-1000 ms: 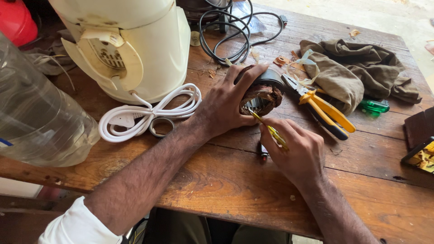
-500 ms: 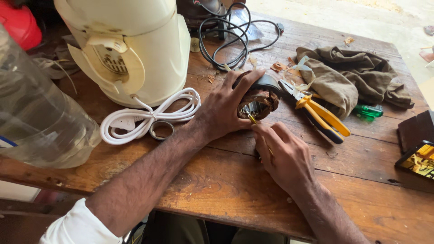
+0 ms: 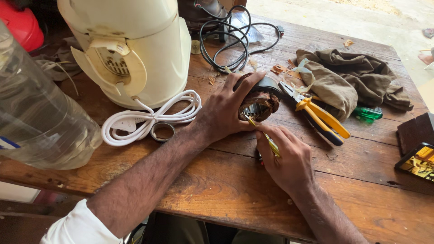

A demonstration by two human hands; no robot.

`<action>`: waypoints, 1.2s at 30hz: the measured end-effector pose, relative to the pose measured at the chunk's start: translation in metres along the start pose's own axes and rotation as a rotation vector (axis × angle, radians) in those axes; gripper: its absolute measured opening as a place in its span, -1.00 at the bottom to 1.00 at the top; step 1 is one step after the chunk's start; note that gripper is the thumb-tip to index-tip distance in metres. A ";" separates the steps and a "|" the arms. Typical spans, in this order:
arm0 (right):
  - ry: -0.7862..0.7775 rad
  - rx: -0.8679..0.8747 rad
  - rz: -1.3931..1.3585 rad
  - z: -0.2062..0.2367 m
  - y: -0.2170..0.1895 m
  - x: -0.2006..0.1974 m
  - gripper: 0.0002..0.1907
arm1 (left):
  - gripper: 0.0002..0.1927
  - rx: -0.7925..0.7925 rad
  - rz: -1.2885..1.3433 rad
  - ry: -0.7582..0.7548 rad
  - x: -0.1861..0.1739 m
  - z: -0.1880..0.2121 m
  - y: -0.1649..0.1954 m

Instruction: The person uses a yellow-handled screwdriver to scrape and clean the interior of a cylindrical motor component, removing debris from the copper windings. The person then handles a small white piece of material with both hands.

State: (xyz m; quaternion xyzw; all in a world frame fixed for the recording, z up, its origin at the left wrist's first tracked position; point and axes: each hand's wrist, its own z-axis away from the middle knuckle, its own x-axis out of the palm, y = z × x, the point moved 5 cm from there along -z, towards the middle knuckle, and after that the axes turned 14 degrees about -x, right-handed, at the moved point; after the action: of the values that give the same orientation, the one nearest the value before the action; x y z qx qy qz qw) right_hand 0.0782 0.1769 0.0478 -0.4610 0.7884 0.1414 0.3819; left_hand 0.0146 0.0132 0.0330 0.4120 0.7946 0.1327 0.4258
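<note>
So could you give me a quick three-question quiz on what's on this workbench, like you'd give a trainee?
1. True or false: the left hand grips the motor stator.
2. What does the right hand hold? A) a thin yellow tool B) the pliers C) the phone
3. Fill in: the coiled white cord lies in front of the cream ____ housing.

Key: 1 true; 2 A; 3 appliance.
</note>
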 end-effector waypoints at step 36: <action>-0.076 0.098 0.015 0.005 -0.002 0.012 -0.73 | 0.27 -0.044 -0.045 0.093 0.017 -0.005 -0.010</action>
State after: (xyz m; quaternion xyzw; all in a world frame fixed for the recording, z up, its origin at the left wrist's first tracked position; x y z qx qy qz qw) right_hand 0.0791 0.1714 0.0360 -0.4302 0.7828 0.1231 0.4324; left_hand 0.0001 0.0209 0.0211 0.3778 0.8195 0.1597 0.4002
